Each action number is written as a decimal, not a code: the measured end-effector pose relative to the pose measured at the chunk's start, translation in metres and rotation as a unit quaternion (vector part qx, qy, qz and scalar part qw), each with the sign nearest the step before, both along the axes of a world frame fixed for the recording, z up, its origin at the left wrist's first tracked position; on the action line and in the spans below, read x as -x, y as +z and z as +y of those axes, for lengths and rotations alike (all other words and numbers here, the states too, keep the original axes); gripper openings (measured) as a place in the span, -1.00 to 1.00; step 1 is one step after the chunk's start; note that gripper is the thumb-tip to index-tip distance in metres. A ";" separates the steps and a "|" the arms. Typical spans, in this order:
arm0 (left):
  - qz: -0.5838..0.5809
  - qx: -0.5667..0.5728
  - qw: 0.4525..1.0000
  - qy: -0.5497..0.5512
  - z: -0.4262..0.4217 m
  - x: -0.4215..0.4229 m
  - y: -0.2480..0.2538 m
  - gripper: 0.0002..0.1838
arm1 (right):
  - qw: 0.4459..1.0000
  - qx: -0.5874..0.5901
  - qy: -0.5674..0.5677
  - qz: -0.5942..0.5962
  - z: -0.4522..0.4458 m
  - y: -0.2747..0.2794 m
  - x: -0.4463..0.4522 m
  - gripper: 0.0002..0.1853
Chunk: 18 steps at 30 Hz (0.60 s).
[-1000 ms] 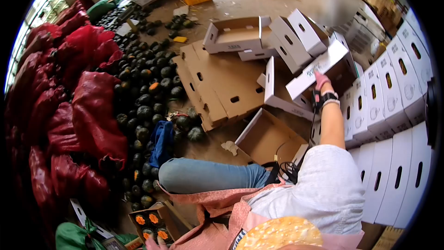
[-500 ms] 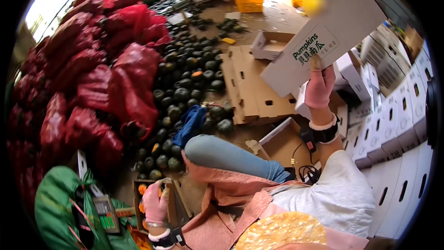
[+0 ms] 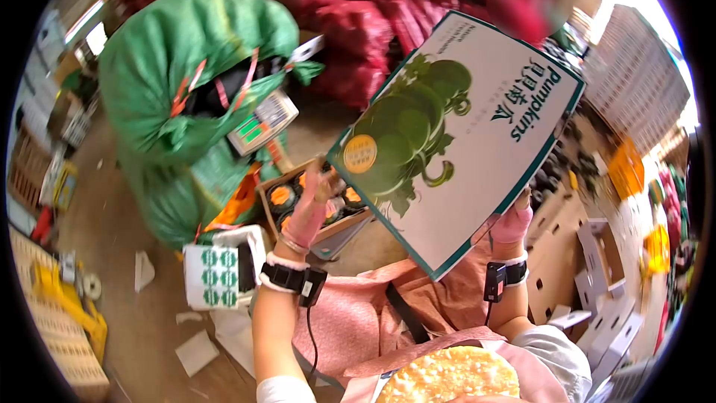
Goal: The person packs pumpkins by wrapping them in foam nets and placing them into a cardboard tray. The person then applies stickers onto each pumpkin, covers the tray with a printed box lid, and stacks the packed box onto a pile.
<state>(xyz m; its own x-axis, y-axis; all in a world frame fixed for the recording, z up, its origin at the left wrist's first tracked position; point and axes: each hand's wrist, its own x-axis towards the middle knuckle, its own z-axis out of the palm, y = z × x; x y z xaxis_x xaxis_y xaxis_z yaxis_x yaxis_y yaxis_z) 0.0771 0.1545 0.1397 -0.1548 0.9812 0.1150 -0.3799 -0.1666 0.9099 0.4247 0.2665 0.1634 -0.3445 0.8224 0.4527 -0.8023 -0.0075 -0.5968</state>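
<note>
My right hand [image 3: 513, 222], in a pink fingerless glove, grips the lower right edge of a white box lid [image 3: 477, 149] with a green border, a pumpkin picture and the word "Pumpkins". The lid is tilted in front of me. My left hand [image 3: 306, 213], gloved the same way, is raised at the lid's left corner with fingers stretched out; whether it touches the lid I cannot tell. Behind that hand is an open carton [image 3: 341, 228] holding several dark green pumpkins [image 3: 283, 197] with orange round stickers, partly covered by hand and lid.
A scale display [image 3: 263, 121] with green digits leans against a big green sack [image 3: 149, 89]. Red mesh sacks [image 3: 350, 45] are piled behind. A white container with green labels [image 3: 211, 276] stands at left. Flattened cardboard [image 3: 556, 254] and small white boxes [image 3: 603, 254] lie at right.
My view has turned left toward the green sack and carton. The lid has come from the far right to in front of me, its printed face now showing. My left hand has risen from the carton.
</note>
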 end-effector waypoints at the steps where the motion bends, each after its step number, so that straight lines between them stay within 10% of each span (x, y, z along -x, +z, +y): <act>1: 0.034 -0.033 0.997 0.068 -0.007 0.002 0.019 0.13 | 1.000 0.004 0.007 -0.010 0.002 0.002 0.015 -0.56; 3: 0.252 -0.156 0.931 0.212 -0.012 0.036 0.013 0.18 | 0.987 -0.024 0.102 -0.125 -0.005 0.022 0.037 -0.59; 7: 0.609 -0.198 0.704 0.306 -0.053 0.033 0.051 0.11 | 0.766 -0.322 0.202 -0.519 -0.003 0.042 0.063 -0.86; 11: 0.711 -0.284 0.632 0.120 -0.070 -0.015 0.055 -0.45 | 0.600 -0.425 0.338 -0.587 0.035 0.028 0.061 -0.78; 12: 0.639 -0.264 0.716 0.090 -0.071 -0.032 0.056 -0.41 | 0.562 -0.404 0.371 -0.619 0.037 0.035 0.063 -0.75; 15: 0.553 -0.228 0.799 0.069 -0.071 -0.030 0.035 -0.26 | 0.596 -0.403 0.315 -0.619 0.051 0.049 0.061 -0.67; 17: 0.525 -0.198 0.819 0.117 -0.062 0.011 0.031 -0.08 | 0.696 -0.476 0.025 -0.538 0.073 0.056 0.053 -0.34; 18: 0.424 -0.148 0.884 0.129 -0.059 0.033 0.012 -0.08 | 0.813 -0.323 0.031 -0.484 0.079 0.047 0.050 -0.15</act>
<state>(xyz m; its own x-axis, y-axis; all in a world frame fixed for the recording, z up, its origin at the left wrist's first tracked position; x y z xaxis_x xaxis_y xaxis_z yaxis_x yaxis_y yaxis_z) 0.0440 0.0951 0.1512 -0.1049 0.8334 0.5426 0.5045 -0.4256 0.7512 0.3748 0.3455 0.2106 -0.8280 0.4883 0.2757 0.0350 0.5356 -0.8437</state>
